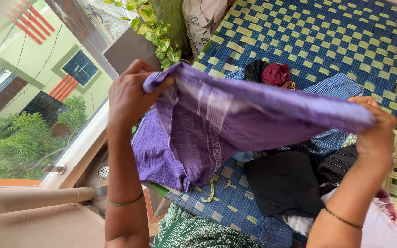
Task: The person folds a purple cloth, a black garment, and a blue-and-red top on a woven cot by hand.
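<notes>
A purple cloth with thin pale stripes is stretched between both my hands above a woven cot. My left hand pinches one top corner of it at the left. At the right, my right hand grips the other end. The cloth's lower part hangs folded down onto the cot. Both wrists wear thin bangles.
The blue and cream woven cot carries a pile of clothes: a black garment, a blue checked cloth, a maroon piece. A white sack and leafy plant stand at the cot's far end. A window is at the left.
</notes>
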